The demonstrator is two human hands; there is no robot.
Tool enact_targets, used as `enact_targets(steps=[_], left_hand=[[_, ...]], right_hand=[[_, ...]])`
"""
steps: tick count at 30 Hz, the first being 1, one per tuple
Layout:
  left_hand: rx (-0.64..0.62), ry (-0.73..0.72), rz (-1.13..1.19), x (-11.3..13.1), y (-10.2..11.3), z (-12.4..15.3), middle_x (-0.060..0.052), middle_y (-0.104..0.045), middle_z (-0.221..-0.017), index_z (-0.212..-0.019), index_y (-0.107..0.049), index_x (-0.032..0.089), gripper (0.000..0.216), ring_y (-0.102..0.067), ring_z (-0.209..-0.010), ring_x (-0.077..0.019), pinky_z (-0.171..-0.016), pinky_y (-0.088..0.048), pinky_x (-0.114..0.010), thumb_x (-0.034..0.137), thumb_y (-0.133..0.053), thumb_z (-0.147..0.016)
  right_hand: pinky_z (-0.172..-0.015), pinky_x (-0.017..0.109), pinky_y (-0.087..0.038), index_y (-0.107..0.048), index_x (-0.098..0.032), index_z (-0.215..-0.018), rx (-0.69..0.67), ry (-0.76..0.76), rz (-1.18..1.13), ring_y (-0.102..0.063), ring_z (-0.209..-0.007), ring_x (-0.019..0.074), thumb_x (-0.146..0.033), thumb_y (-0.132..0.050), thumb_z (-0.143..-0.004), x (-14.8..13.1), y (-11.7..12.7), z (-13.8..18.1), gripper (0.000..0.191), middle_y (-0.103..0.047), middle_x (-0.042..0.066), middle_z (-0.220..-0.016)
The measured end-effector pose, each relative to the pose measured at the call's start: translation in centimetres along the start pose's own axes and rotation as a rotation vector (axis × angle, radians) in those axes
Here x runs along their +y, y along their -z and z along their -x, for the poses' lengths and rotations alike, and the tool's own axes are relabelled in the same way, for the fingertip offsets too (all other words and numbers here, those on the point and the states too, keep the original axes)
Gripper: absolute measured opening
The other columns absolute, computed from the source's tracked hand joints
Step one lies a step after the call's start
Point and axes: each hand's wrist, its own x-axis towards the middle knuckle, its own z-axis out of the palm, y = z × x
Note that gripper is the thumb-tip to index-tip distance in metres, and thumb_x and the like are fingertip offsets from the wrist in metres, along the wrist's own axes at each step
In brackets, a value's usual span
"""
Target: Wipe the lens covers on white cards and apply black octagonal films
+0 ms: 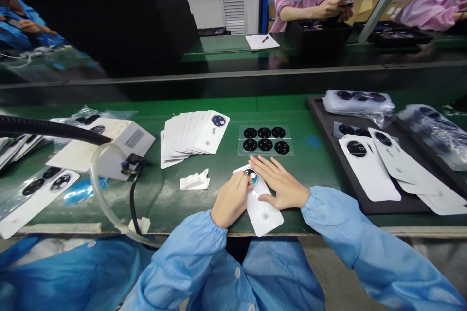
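A white phone back cover point(263, 211) lies on the green bench near its front edge, camera ring end pointing away from me. My left hand point(230, 199) is curled, its fingertips pressed on the cover's camera ring point(251, 174). My right hand point(281, 184) lies flat with fingers stretched over the cover's right side, holding it down. Just beyond sits a clear sheet of several black round lens pieces point(265, 139). A fanned stack of white covers point(195, 136) lies to the left of that sheet.
A crumpled white wipe point(195, 181) lies left of my hands. A black tray point(365, 165) with white covers stands at right, bagged parts point(359, 102) behind it. A black hose point(47, 129), clear tube and white box point(109, 148) are at left. People in pink work across the conveyor.
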Motion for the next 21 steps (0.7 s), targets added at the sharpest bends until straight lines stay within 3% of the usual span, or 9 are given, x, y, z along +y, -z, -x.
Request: enact_targets(steps=[4, 9, 13, 17, 21], left_hand=[[-0.004, -0.007, -0.020, 0.3, -0.3, 0.4, -0.002, -0.062, -0.091, -0.095, -0.061, 0.012, 0.013, -0.062, -0.079, -0.0131, -0.068, -0.055, -0.028, 0.025, -0.060, -0.095], [-0.004, 0.010, -0.013, 0.8, -0.4, 1.4, -0.002, -0.062, -0.089, -0.094, -0.061, 0.012, 0.011, -0.062, -0.079, -0.0133, -0.069, -0.055, -0.028, 0.023, -0.060, -0.095], [-0.020, 0.006, 0.048, 1.9, -0.5, 2.0, -0.001, -0.060, -0.086, -0.090, -0.060, 0.012, 0.010, -0.060, -0.077, -0.0129, -0.068, -0.054, -0.028, 0.021, -0.059, -0.095], [-0.037, 0.014, 0.160, 3.5, -0.1, 3.3, 0.000, -0.057, -0.084, -0.085, -0.056, 0.013, 0.011, -0.058, -0.075, -0.0126, -0.067, -0.051, -0.027, 0.016, -0.054, -0.096], [-0.013, 0.136, 0.286, 4.4, 1.0, 5.7, -0.001, -0.054, -0.084, -0.087, -0.048, 0.017, 0.014, -0.054, -0.076, -0.0133, -0.066, -0.047, -0.025, 0.011, -0.042, -0.098]], right_hand=[[-0.123, 0.055, -0.008, 0.008, -0.019, -0.157, -0.028, 0.001, -0.002, -0.011, -0.150, 0.0276, -0.031, -0.071, -0.082, 0.0, -0.2, -0.2, 0.109, -0.017, 0.011, -0.162], [-0.124, 0.053, -0.008, 0.022, -0.015, -0.153, 0.011, -0.023, -0.007, -0.011, -0.150, 0.0256, -0.030, -0.067, -0.083, -0.2, -0.3, 0.0, 0.115, -0.026, 0.009, -0.160], [-0.124, 0.054, -0.012, 0.025, -0.015, -0.152, 0.060, -0.030, -0.008, -0.015, -0.149, 0.0256, -0.024, -0.060, -0.082, -0.4, -0.4, 0.2, 0.111, -0.030, 0.009, -0.158], [-0.122, 0.057, -0.018, 0.012, -0.014, -0.155, 0.126, -0.018, -0.003, -0.022, -0.147, 0.0280, -0.026, -0.059, -0.084, -0.2, -0.8, 0.3, 0.101, -0.029, 0.013, -0.158], [-0.119, 0.056, -0.028, -0.017, -0.014, -0.153, 0.221, -0.004, 0.005, -0.033, -0.142, 0.0312, -0.038, -0.065, -0.088, 0.0, -1.4, 1.0, 0.084, -0.032, 0.017, -0.155]])
